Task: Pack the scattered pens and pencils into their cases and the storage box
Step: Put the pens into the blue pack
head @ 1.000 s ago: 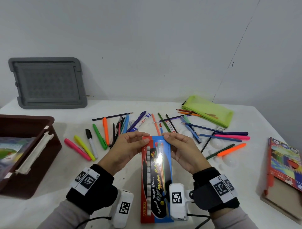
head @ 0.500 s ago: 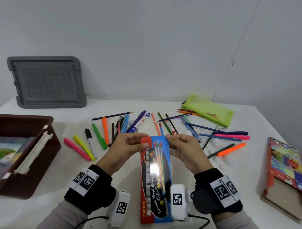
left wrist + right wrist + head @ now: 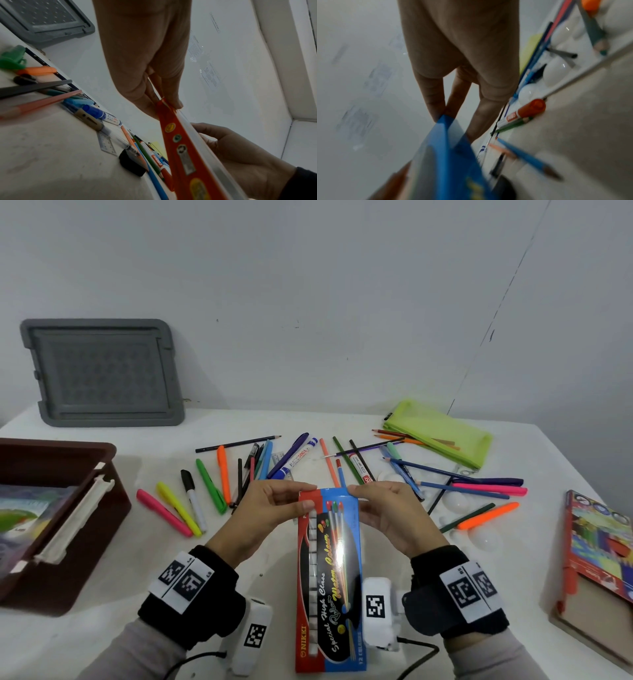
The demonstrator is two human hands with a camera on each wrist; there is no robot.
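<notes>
A long red and blue pen case (image 3: 330, 577) is held above the table between both hands. My left hand (image 3: 274, 508) pinches its far left corner, thumb on the red edge (image 3: 169, 121). My right hand (image 3: 387, 508) pinches the far right corner, fingers on the blue edge (image 3: 443, 129). Scattered pens and pencils (image 3: 260, 467) lie on the white table (image 3: 205, 542) beyond the hands, with highlighters (image 3: 178, 511) at the left and more pencils (image 3: 462, 487) at the right. The brown storage box (image 3: 85, 525) stands at the left edge.
A grey lid (image 3: 99, 371) leans on the wall at the back left. A lime green pouch (image 3: 438, 436) lies at the back right. A red coloured-pencil box (image 3: 596, 549) sits at the right edge. A clear plastic palette (image 3: 479, 535) lies under the right-hand pencils.
Both hands keep their grip on the case's far end. The case has tipped slightly and the glare on its front has shifted; nothing on the table has moved.
</notes>
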